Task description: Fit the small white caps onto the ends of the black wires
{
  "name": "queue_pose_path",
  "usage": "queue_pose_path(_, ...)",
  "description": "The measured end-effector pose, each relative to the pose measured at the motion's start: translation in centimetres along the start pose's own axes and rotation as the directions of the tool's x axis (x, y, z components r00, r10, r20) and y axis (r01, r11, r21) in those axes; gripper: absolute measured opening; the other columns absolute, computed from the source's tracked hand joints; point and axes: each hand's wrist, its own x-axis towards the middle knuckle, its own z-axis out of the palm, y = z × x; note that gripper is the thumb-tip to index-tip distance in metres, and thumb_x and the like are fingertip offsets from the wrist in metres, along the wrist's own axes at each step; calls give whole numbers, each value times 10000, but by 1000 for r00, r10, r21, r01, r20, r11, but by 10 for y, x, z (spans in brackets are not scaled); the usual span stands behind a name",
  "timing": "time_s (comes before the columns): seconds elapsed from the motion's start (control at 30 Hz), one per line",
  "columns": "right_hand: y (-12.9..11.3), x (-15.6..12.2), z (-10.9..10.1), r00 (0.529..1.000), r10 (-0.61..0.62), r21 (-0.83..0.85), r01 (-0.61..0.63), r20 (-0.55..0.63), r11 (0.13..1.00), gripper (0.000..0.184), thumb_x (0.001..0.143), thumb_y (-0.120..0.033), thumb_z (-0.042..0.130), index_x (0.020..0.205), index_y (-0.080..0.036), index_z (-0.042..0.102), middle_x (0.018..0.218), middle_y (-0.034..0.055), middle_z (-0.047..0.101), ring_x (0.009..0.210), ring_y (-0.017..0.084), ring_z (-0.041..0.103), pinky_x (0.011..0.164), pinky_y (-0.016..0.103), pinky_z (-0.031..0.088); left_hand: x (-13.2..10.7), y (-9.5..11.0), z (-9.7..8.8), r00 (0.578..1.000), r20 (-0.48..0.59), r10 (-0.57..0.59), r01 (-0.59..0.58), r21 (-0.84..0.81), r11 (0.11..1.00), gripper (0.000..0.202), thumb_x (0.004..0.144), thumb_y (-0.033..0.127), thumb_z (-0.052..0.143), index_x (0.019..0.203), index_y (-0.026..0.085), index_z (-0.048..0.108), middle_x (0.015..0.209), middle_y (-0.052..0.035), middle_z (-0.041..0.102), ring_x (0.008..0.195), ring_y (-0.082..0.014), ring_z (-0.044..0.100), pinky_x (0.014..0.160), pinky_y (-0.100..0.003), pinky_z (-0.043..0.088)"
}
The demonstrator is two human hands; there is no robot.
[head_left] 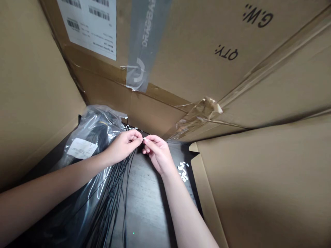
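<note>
My left hand [124,144] is closed around a bundle of thin black cords [113,193] that trail down toward me over a dark wooden surface [144,203]. My right hand [156,151] meets it fingertip to fingertip and pinches a small white piece [145,139] at the cord ends. Both hands sit deep between cardboard walls. A clear plastic bag [95,137] of black goods with a white label [81,148] lies just left of my left hand.
Large cardboard boxes [207,51] close in on the left, behind and on the right, with a shipping label [90,24] and torn tape [199,110]. A little pile of small white pieces [183,170] lies on the dark surface right of my right wrist.
</note>
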Motion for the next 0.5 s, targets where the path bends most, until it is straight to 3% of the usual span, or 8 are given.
queue_pose_path(0.27, 0, -1, 1, 1000, -13, 11, 13, 8, 1000, 203, 651, -279, 830, 763, -178, 695, 641, -35, 597, 503, 65, 450, 513, 230, 469, 1, 4, -1, 999, -46, 19, -21, -57, 998, 164, 852, 304, 579, 752, 175, 589, 545, 32, 521, 546, -103, 520, 482, -201, 363)
queue_pose_path(0.37, 0, -1, 2, 1000, -27, 2, 27, 3, 1000, 210, 660, -301, 829, 752, -179, 683, 685, -25, 625, 498, 61, 455, 511, 232, 477, 1, 3, -2, 997, -76, 23, -29, -69, 997, 170, 859, 325, 581, 795, 171, 613, 571, 23, 551, 568, -113, 540, 492, -209, 378)
queue_pose_path(0.5, 0, -1, 2, 999, -29, -30, 30, 16, 999, 196, 676, -293, 826, 747, -181, 682, 564, -50, 553, 494, 72, 468, 516, 221, 478, 1, -1, -2, 999, -27, 27, -28, -38, 999, 152, 850, 301, 606, 817, 155, 633, 656, 9, 624, 601, -107, 566, 545, -214, 405)
